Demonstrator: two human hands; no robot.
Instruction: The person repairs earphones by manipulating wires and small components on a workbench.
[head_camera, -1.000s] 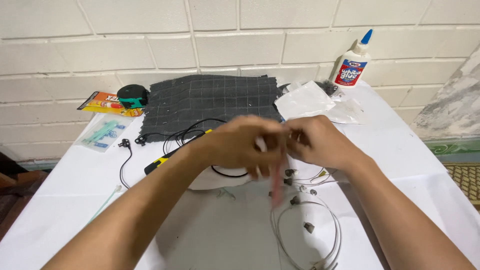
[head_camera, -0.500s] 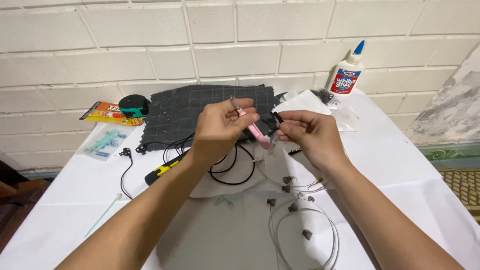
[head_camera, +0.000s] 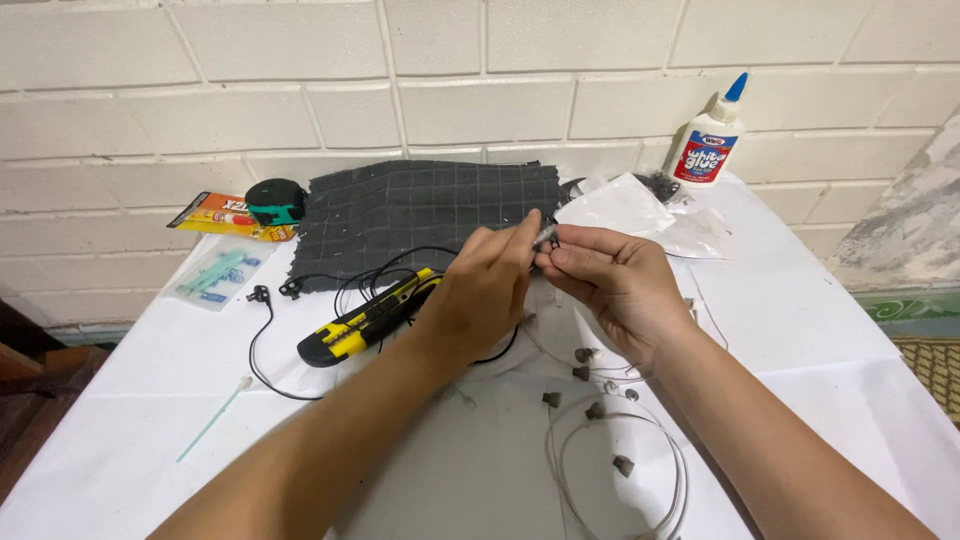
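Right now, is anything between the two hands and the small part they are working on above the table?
Nothing visible. The left hand and right hand already pinch the small dark part together at their fingertips, raised above the white table. The yellow-and-black utility knife and the loose wires lie below, off to the sides.

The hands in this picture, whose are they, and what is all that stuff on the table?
They belong to one person, who wears a camera on the head, so you look down just as that person does. The left hand and the right hand meet above the white table and pinch a tiny dark part between the fingertips. It is too small to tell exactly what it is. Below lie thin wires with little caps, a yellow and black knife and black cables. Further back are a dark checked cloth, clear plastic bags and a white glue bottle by the brick wall.
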